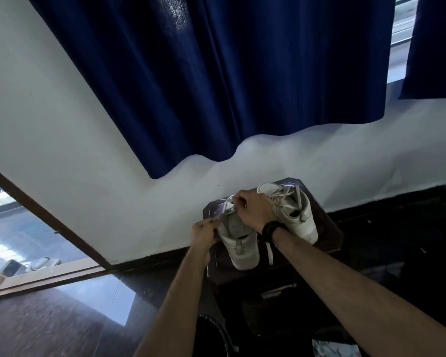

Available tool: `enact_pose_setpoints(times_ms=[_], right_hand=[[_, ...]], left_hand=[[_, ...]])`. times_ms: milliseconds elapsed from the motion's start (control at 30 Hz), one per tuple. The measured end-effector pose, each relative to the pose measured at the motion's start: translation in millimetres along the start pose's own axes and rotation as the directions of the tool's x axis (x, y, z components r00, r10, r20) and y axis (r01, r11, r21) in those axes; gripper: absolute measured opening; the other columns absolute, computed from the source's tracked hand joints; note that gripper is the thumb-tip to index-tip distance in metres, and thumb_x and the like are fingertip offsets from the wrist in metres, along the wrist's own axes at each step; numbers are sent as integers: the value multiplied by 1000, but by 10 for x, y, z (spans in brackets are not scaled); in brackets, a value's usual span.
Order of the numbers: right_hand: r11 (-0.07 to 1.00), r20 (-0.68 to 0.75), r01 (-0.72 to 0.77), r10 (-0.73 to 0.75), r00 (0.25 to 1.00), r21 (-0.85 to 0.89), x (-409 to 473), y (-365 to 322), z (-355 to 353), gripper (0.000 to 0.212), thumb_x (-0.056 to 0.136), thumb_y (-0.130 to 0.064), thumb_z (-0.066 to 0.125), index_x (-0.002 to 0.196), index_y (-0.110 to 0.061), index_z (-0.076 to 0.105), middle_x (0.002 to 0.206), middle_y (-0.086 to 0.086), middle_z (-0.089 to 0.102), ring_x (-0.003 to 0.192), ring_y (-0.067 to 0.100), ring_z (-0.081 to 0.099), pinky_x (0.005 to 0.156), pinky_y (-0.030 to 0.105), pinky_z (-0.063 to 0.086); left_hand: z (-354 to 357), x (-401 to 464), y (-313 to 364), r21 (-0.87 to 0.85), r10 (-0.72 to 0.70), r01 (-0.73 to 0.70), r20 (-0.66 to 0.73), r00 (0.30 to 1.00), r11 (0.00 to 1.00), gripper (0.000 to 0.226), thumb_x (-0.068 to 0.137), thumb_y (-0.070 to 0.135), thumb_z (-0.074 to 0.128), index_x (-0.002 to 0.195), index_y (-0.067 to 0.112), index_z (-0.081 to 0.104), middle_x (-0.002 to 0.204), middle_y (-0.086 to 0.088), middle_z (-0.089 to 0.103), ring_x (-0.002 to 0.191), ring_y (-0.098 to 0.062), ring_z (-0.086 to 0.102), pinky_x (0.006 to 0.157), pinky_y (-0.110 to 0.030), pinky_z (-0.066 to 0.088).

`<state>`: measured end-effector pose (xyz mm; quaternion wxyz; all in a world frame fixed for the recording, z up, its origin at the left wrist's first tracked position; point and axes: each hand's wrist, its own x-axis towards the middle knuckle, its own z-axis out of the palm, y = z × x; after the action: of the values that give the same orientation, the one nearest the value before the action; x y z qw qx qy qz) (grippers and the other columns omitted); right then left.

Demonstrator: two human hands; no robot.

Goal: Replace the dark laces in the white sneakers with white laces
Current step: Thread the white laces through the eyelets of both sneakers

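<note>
On a small dark stool (330, 228) set against the white wall (62, 124), two white sneakers stand side by side, heels toward the viewer. Near sneaker (238, 243): heel overhanging the stool's front edge, tongue and opening exposed. Far sneaker (291, 210): already threaded with pale lacing, standing just right of the first and partly hidden behind the right wrist. White lace (227, 204): runs across the throat of the near sneaker, one end leading left and down, the other rising toward the toe. Left hand (204, 231): beside the sneaker's left flank, fingers curled, thumb and fingertips pinching the left end of the lace just outside the eyelet row. Right hand (252, 206): above the forepart of the same sneaker, fingers bent together and pinching the other stretch of lace directly over the tongue; a dark band (272, 228) circles its wrist. A second pale strand (269, 251) hangs between the two heels. Dark blue curtain (216, 73): hangs above, its hem clear of the shoes.
</note>
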<state>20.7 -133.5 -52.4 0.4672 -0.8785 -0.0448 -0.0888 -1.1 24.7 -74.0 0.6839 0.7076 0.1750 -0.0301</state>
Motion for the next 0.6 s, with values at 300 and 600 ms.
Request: enact_pose_setpoints(times_ms=[300,600], right_hand=[[995,-108,-24,13,994,-100,-55,150,295,16,86,-40,62,89,-32,75,89,-9,75,83,11,69,69,27,54],[881,-148,147,-236,960,-449,-85,201,355,24,86,-40,52,90,-29,72,85,-2,71,75,21,66,69,31,42]], left_hand=[[9,48,-210,-424,-155,169,67,986,890,20,97,11,55,110,6,68,105,-11,72,96,-25,67,87,-37,55],[-9,79,-307,-483,-136,168,101,986,859,30,96,13,54,123,3,63,114,-14,67,98,-24,65,97,-38,49]])
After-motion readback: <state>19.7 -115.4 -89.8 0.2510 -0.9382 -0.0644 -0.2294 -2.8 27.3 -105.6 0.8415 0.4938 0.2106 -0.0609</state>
